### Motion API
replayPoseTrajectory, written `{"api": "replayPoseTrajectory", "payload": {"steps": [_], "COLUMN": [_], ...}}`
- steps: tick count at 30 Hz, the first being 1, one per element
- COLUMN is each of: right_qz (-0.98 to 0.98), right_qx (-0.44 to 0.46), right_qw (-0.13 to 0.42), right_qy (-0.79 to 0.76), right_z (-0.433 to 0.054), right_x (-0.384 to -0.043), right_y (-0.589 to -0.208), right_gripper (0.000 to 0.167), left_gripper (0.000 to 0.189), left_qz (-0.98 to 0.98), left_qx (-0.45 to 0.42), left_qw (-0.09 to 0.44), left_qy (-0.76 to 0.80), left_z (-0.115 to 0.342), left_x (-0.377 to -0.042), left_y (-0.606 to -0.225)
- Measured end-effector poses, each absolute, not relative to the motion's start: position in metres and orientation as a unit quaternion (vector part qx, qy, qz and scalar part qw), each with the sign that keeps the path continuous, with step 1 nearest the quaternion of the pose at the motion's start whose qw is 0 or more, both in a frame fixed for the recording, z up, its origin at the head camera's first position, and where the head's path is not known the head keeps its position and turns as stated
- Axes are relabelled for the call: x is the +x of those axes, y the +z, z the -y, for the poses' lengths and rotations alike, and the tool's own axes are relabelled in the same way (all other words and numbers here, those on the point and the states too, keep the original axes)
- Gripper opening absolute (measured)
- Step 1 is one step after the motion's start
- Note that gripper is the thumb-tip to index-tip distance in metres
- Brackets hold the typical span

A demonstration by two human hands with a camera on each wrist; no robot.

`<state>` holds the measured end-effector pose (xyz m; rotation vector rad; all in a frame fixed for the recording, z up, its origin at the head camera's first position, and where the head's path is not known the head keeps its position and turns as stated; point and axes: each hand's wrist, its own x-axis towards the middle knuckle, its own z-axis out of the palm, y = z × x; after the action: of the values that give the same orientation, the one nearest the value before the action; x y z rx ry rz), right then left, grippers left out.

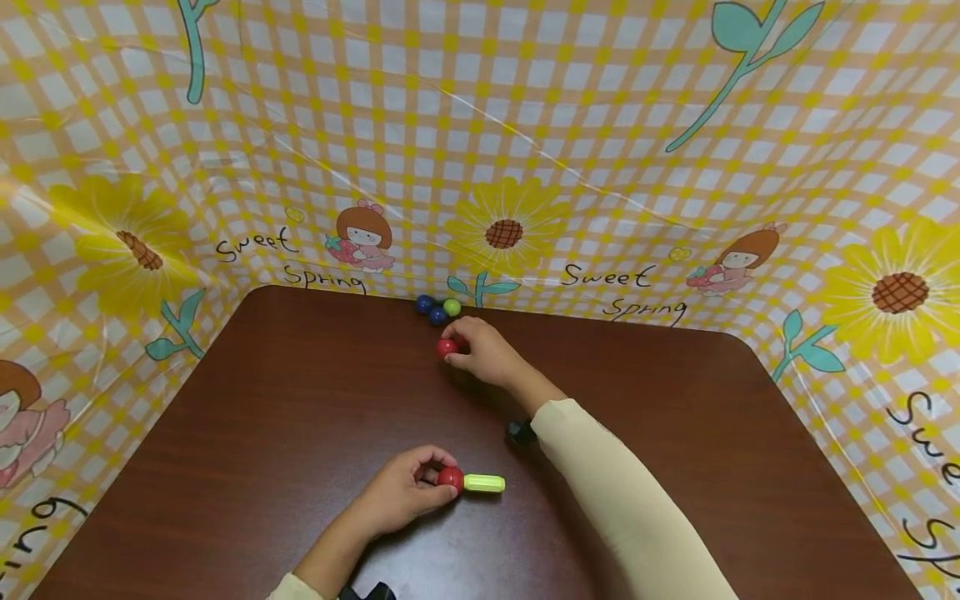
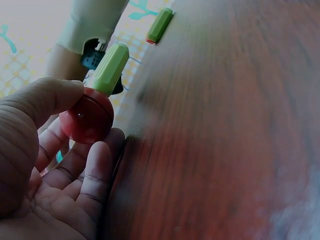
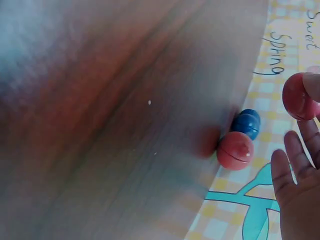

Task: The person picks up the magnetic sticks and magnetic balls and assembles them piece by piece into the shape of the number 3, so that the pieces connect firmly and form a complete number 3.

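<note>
My left hand pinches a red ball between thumb and fingers, near the front middle of the table. A ribbed light-green stick points out of that ball to the right; the left wrist view shows the stick meeting the ball at its top. Further back, my right hand holds another red ball in its fingertips. Just beyond it sit two blue balls and a green ball. The right wrist view shows the held ball and a separate grooved red ball beside blue ones.
The dark brown tabletop ends at a checked, flower-printed cloth standing round its back and sides. A second green stick with a red end lies further off in the left wrist view. Black devices are strapped at both wrists.
</note>
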<state>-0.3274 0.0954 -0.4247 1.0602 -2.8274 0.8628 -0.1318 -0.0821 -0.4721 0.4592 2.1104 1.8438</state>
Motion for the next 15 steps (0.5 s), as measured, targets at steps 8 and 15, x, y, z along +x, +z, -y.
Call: {"api": "replayPoseTrajectory", "payload": {"steps": [8, 15], "right_qz": [0.887, 0.877], "right_qx": [0.323, 0.329], "right_qw": [-0.007, -0.001], "right_qy": [0.330, 0.349], "right_z": [-0.107, -0.120], "right_x": [-0.304, -0.282], "right_y": [-0.421, -0.419], "right_gripper": [0.023, 0.024], "left_gripper": [0.027, 0.026], "left_qz": [-0.736, -0.744], "left_qx": [0.162, 0.162], "left_qw": [0.146, 0.144], "left_qy": [0.641, 0.632], "left_z": [0.081, 0.082], "left_x": [-0.132, -0.131], "left_y": [-0.472, -0.470]}}
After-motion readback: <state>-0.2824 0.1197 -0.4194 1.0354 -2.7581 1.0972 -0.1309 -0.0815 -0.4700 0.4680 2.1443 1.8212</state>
